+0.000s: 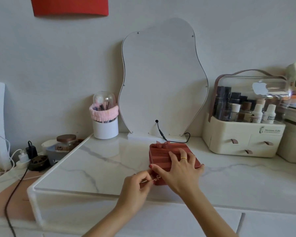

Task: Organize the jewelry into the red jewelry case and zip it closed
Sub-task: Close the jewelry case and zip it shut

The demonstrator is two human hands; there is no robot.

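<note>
Pinching zip pull [157, 177] w/ left hand [136, 184]; right hand [178, 170] on case [161, 157].

One red jewelry case [162, 157] lies under the right hand's fingers [175, 155], with one bow [162, 145] on its far edge. Two hands are in view: the left hand [135, 187] and the right hand [179, 170], the right wearing one gold ring [183, 158]. One zip pull [156, 177] sits at the left fingers. Beyond the fingers stands one mirror [162, 79]; to their right, one organizer [244, 134] with three drawers; to their left, one brush holder [105, 124] and one jar [66, 142].
</note>
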